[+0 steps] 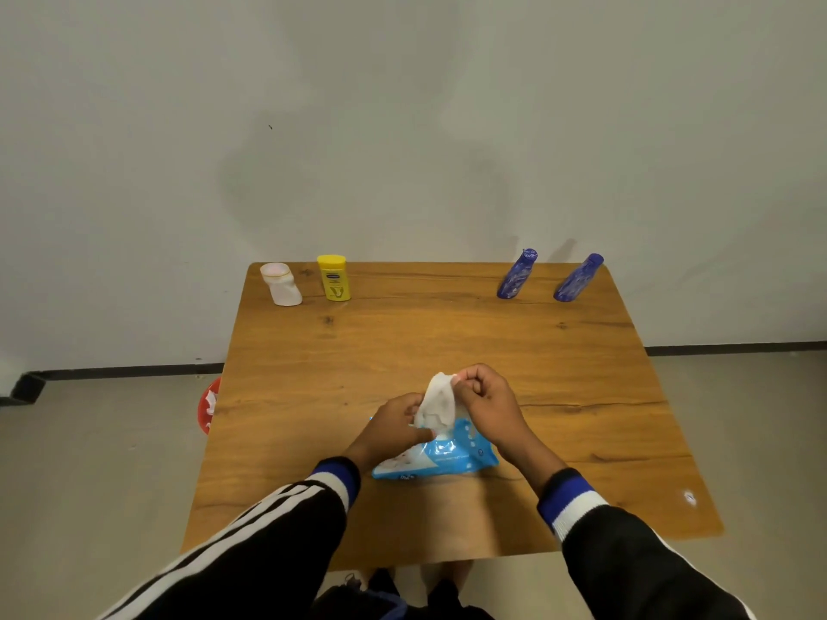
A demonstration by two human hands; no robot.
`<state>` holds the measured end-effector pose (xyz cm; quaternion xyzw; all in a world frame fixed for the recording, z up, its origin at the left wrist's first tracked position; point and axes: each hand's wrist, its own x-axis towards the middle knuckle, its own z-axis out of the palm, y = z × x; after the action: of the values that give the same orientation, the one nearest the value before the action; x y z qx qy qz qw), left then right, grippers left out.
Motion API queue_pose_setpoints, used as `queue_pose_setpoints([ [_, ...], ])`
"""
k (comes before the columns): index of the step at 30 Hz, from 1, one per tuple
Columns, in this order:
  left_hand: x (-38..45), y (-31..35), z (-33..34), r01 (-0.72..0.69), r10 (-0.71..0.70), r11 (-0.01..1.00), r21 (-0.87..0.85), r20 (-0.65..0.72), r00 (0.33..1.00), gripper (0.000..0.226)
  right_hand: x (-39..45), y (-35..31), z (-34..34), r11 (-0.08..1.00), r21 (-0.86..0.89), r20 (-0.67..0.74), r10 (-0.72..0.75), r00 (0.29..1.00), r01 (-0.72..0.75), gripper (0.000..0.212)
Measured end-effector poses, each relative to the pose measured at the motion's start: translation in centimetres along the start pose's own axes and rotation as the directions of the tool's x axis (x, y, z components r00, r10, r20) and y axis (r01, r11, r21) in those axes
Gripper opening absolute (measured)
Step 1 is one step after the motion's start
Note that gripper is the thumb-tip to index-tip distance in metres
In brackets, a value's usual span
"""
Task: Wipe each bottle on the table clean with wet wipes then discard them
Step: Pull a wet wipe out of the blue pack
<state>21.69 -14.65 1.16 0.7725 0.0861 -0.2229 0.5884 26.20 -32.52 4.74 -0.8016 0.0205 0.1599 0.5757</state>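
Soft even light, wide-angle edge distortion

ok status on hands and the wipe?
Both hands, left hand and right hand, pinching wet wipe above pack. Four bottles untouched at far edge. Nothing in the way.

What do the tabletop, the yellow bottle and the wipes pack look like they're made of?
Tabletop: wood or wood-look laminate, matte, with grain lines and knots; which one is unclear. Yellow bottle: probably opaque plastic, smooth with a slight sheen. Wipes pack: thin glossy plastic film, crinkled and catching highlights.
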Motion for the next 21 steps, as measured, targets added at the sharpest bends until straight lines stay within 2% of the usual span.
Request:
queue_pose_setpoints([
  [4,-0.4,0.5,-0.1,0.010,-0.009,0.998,-0.061,0.021,1.000,0.019,0.1,-0.8,-0.4,1.000,0.013,-0.007,0.010,1.000,-0.010,0.009],
  [7,-0.6,1.0,-0.6,0.102,-0.109,0.971,-0.217,-0.020,0.994,0.018,0.0,-1.2,-0.7,0.998,0.036,-0.011,0.059,0.998,-0.058,0.008],
  [10,-0.7,1.6,-1.4,0.186,-0.204,0.869,-0.458,0.010,0.979,0.011,0.0,-1.4,-0.9,0.994,0.053,-0.049,0.101,0.994,-0.098,0.008],
  [14,-0.8,2.1,-2.2,0.218,-0.220,0.757,-0.616,0.074,0.973,0.019,-0.3,-1.2,-1.0,0.993,0.037,-0.147,0.116,0.982,-0.112,0.006],
  [17,-1.1,2.6,-2.5,0.235,-0.249,0.706,-0.668,0.077,0.965,0.021,-0.6,-1.5,-1.0,0.983,0.109,-0.154,0.165,0.974,-0.149,0.006],
  [21,-1.1,2.8,-2.8,0.204,-0.257,0.727,-0.655,0.015,0.966,0.015,-1.4,-2.6,-0.9,0.944,0.267,-0.109,0.228,0.968,-0.192,0.005],
])
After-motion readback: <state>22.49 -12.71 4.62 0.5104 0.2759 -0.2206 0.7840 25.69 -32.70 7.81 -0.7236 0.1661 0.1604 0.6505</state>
